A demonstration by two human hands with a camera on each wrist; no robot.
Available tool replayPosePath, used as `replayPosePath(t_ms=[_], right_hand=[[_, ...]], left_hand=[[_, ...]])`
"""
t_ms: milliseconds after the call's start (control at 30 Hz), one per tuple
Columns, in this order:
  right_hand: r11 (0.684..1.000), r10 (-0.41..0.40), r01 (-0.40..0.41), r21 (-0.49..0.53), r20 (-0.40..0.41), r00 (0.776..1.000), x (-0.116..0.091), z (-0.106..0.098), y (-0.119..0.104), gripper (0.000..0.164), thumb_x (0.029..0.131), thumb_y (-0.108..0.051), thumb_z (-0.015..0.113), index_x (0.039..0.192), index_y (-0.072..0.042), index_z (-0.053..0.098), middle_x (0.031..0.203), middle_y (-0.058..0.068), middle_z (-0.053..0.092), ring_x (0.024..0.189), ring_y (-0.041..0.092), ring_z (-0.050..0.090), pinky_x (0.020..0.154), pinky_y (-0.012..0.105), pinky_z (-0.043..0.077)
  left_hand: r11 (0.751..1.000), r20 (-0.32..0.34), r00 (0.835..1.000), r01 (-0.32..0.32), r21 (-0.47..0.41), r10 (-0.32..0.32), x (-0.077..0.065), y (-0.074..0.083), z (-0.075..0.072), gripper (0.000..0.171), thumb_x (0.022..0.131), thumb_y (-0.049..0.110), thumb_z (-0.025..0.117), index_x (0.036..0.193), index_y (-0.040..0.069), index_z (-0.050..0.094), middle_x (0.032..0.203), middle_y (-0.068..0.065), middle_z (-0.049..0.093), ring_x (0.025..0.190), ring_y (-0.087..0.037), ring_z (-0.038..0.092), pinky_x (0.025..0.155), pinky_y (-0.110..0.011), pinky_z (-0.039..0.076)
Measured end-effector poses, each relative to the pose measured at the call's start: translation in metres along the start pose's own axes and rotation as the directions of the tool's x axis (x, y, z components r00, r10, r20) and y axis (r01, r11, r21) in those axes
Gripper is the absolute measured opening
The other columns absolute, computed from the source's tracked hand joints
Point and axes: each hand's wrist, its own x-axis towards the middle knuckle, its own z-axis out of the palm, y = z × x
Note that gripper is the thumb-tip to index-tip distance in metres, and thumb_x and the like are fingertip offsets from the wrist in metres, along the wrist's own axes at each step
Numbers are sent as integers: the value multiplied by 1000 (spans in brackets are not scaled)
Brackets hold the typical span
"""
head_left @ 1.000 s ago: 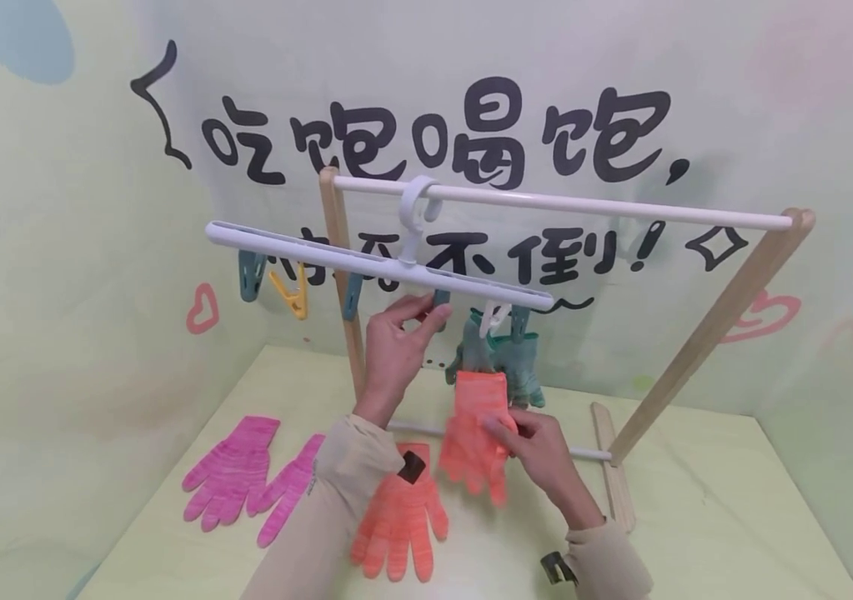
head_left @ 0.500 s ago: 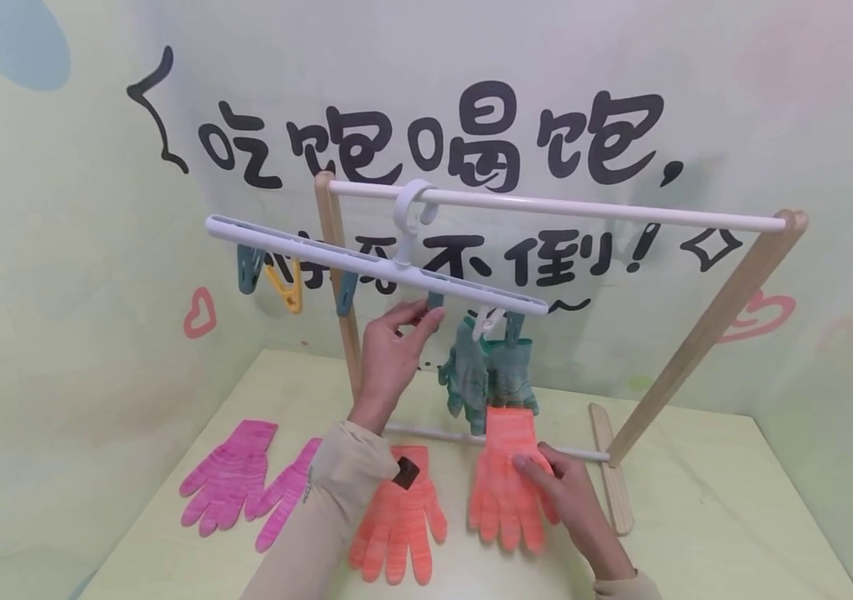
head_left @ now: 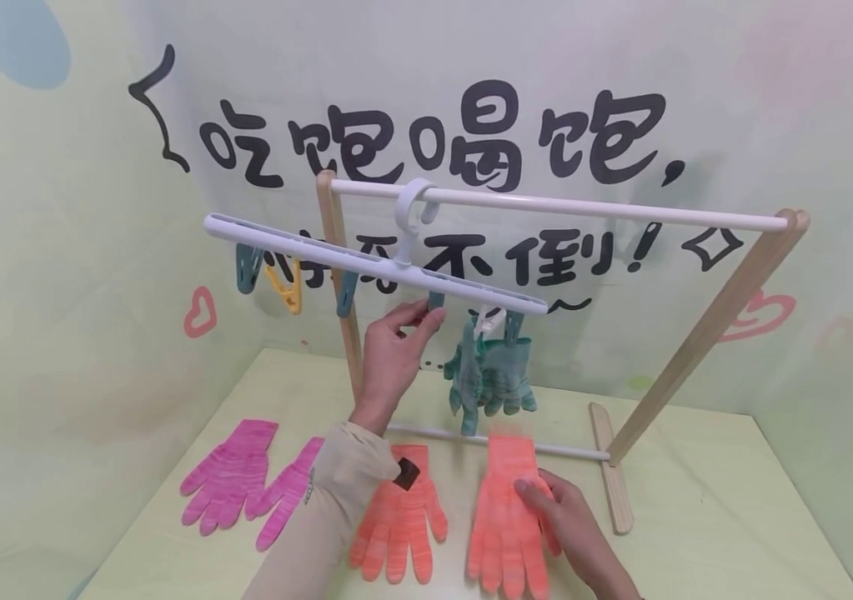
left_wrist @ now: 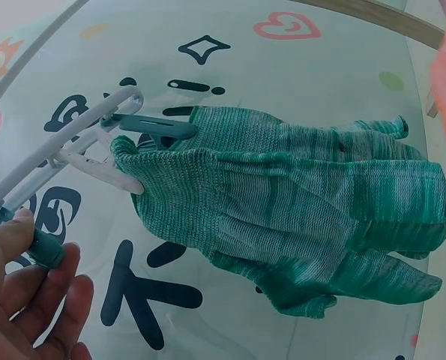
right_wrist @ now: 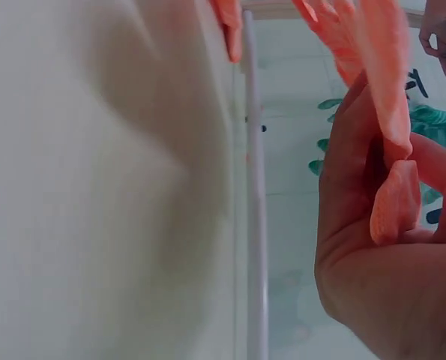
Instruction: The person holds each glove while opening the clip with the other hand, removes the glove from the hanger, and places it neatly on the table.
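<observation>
My left hand point(head_left: 392, 358) pinches a dark teal clothespin point(left_wrist: 47, 249) under the bar of the white hanger point(head_left: 298, 247). In my right hand point(head_left: 572, 517) is an orange glove point(head_left: 510, 508), gripped at its side with the thumb on top and its fingers pointing toward me. Two green gloves point(head_left: 504, 375) hang from the hanger's right end, one by a white clothespin point(left_wrist: 103, 174) and one by another teal clothespin point(left_wrist: 159, 127). A second orange glove point(head_left: 399, 533) lies on the table below my left sleeve.
Two pink gloves point(head_left: 231, 475) lie at the table's left, one partly behind my sleeve. The hanger hooks on the white rail point(head_left: 584, 207) of a wooden-legged rack point(head_left: 711, 333). A yellow clothespin point(head_left: 287, 287) and more teal ones hang at the hanger's left.
My right hand has lowered the orange glove from near the hanging green gloves, toward me and slightly right. The green gloves swing a little. My left hand stays at the clothespin.
</observation>
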Motion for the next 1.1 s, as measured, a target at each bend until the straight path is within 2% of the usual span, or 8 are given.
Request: replayPosePath(t_ms=[100,300,367,567,867,967,1100], right_hand=[[998,1,-1,-64,-4,1000,1,-1,9,50,102,-38,65,133,0,65,84,-1,66,85,12,59,78,25,48],[990,-10,19,-142,61,998,2,-4,27,42,103,-37,63,119,2,67,84,-1,62,83,13,57,75,26,47],[982,-13,24,-185,60,998,1,-4,30,40,103,-37,64,117,1,68,89,1,65,87,14,57,78,28,48],[952,-65,49,-303,-44,997,-3,-2,27,35,101,-31,68,120,-1,71,113,7,74,105,18,64,88,33,55],[900,-150,87,-428,-116,982,-8,-2,23,25,99,-23,70,116,-4,73,111,8,76,102,21,69,89,41,59],[894,-156,81,-440,-136,978,-8,-3,25,24,99,-20,70,115,-3,73,107,8,77,99,20,71,85,39,59],[905,-149,76,-418,-144,978,-8,-4,27,23,99,-18,70,116,-2,73,104,6,77,97,19,72,83,36,59]], left_hand=[[1000,-1,1000,-6,-10,6,-1,0,-1,30,94,35,78,121,20,80,101,-6,76,99,-16,61,80,-32,43],[999,10,1000,-27,-44,27,0,0,1,30,94,32,79,120,18,80,101,-8,76,96,-15,61,77,-31,43],[999,13,1000,-24,-39,25,0,0,1,30,94,33,78,120,18,80,101,-8,76,97,-15,61,77,-31,44],[999,11,1000,-17,-29,17,0,-1,1,30,95,34,77,122,19,79,102,-7,77,98,-15,62,77,-31,44],[1000,15,1000,-9,-7,9,-1,0,-1,31,95,35,77,123,21,79,104,-6,77,99,-17,62,79,-31,45],[1000,13,1000,-5,9,5,-1,0,-1,33,95,36,77,124,21,78,104,-6,77,100,-17,63,79,-31,46],[1000,11,1000,-6,6,6,-2,0,-2,33,95,35,78,123,20,78,104,-7,78,100,-17,63,78,-31,46]])
